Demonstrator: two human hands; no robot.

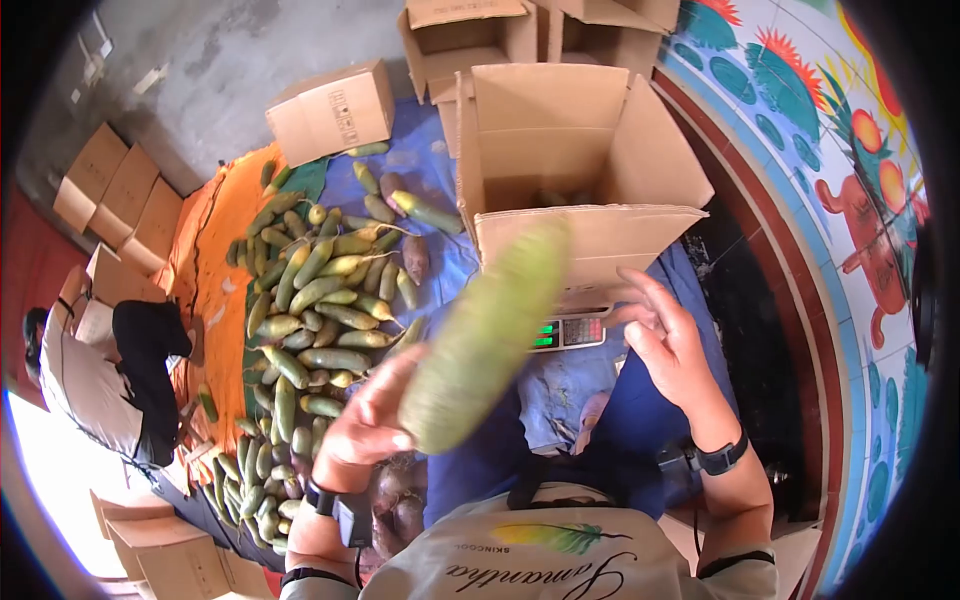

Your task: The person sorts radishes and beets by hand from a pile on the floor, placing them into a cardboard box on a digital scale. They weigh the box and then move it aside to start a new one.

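A large green radish (490, 340), smeared by motion, rises at a tilt in front of my chest. My left hand (375, 415) grips its lower end, and part of the fingers is hidden behind it. With fingers apart, my right hand (655, 335) holds nothing; it is beside the front of an open cardboard box (590, 240). Inside that box a few dark shapes show at the bottom. Below the box front is a digital scale (568, 333) with lit green displays, partly covered by the radish.
A heap of green radishes (320, 290) spreads on blue and orange sheets to the left. Beyond them a person (100, 370) bends near cardboard boxes (120, 195). More open boxes (470, 45) stand at the back. A painted tile wall (790, 100) runs along the right.
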